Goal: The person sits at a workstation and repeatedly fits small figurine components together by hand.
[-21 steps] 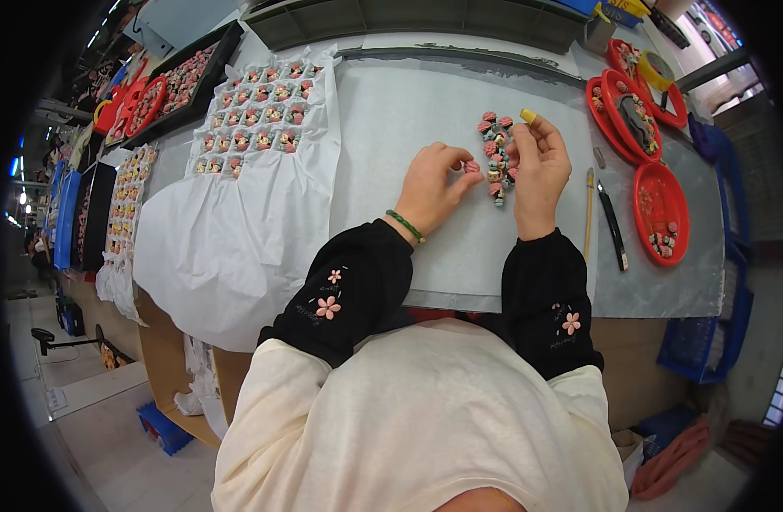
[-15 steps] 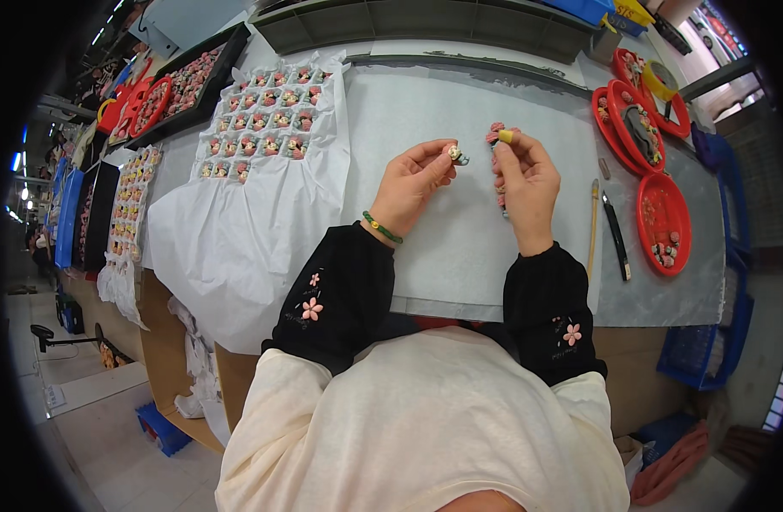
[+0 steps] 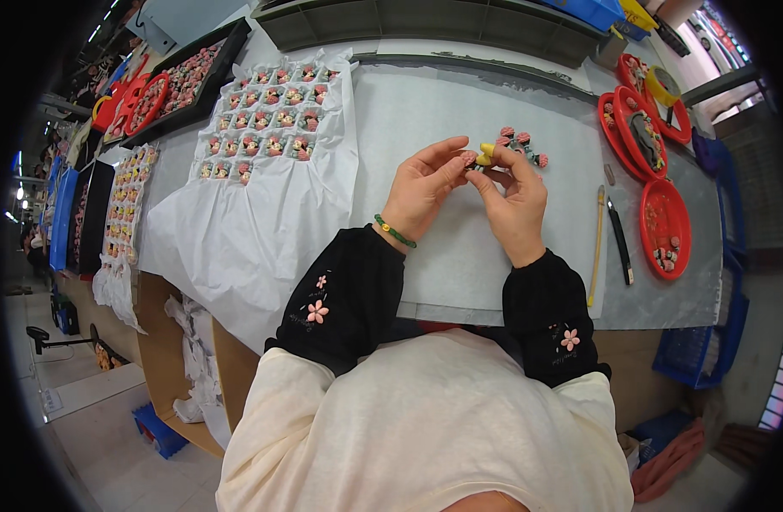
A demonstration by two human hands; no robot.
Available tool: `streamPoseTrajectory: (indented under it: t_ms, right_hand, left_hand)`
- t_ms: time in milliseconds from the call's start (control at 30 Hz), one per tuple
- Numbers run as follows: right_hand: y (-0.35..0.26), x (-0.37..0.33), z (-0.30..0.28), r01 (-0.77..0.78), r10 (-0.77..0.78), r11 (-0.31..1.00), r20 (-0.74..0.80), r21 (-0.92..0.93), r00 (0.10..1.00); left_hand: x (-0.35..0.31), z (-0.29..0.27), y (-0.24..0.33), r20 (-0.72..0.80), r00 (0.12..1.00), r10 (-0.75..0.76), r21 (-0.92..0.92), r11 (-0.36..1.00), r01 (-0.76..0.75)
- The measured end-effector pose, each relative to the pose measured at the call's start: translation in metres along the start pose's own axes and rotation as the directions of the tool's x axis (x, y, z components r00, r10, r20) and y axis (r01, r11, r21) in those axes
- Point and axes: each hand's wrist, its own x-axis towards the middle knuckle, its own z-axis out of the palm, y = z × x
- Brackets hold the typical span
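Observation:
Between my two hands is a small painted figurine [image 3: 469, 160] with a pink, rounded top. My left hand [image 3: 413, 194] pinches it between thumb and forefinger. From the other side, my right hand [image 3: 518, 205] closes its thumb and forefinger on the figurine's lower part, which the fingers largely hide. A yellow finger cover [image 3: 487, 151] sits on a fingertip of my right hand. Just beyond that hand, several similar figurines [image 3: 540, 160] lie on the white sheet [image 3: 408, 111], partly hidden by my fingers.
To the left, a paper-lined tray [image 3: 259, 128] holds figurines in rows. A black tray [image 3: 229, 60] of pink pieces stands behind it. On the right lie a thin brush [image 3: 597, 247], a black-handled knife [image 3: 619, 241] and red dishes [image 3: 656, 205]. A grey crate [image 3: 426, 24] borders the far edge.
My hands have come together, and both now hold a figurine whose pink top shows. My right hand has moved left, revealing more of the figurines on the sheet.

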Motion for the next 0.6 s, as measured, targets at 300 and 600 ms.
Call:
streamPoseTrajectory:
  t_ms: [300,600]
  right_hand:
    - [-0.063,-0.002,0.007,0.282,-0.276,0.920,0.059,-0.274,0.959]
    - [-0.223,0.007,0.025,-0.105,-0.149,0.928,0.614,0.357,0.775]
  left_hand:
    - [0.004,-0.007,0.002,-0.045,0.995,-0.090,-0.136,0.987,0.083]
    - [0.002,-0.007,0.005,-0.143,0.981,-0.134,-0.053,0.990,0.127]
